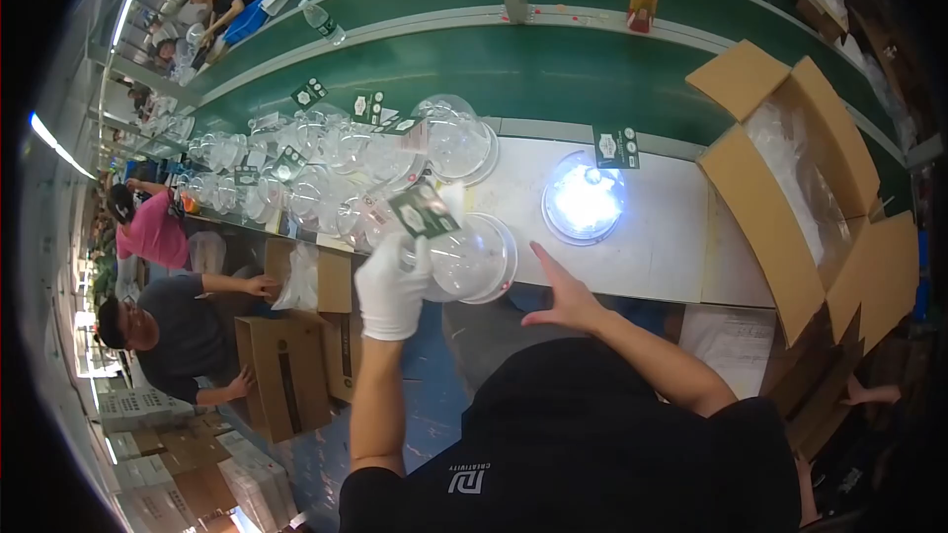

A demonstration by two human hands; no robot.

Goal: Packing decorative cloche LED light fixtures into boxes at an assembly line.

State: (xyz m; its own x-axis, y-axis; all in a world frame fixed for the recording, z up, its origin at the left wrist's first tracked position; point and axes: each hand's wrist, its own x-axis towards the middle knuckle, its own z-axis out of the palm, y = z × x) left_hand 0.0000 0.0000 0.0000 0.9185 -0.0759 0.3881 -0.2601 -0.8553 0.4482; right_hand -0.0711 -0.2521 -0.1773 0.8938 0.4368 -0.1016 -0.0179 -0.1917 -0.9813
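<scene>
My left hand, in a white glove, is closed at the narrow end of a clear dome-shaped lamp. That lamp lies tilted on its side, its round rim toward my right. A green hang tag sticks up beside the gloved fingers. My bare right hand is open, thumb and fingers spread, just right of the rim and apart from it. Beyond it a lit lamp glows bright white on the white board, with another green tag at its top.
Many clear lamps crowd the bench to the left. An open cardboard box with plastic lining stands at the right. A drink bottle and a water bottle stand behind. At left, a person handles cardboard boxes.
</scene>
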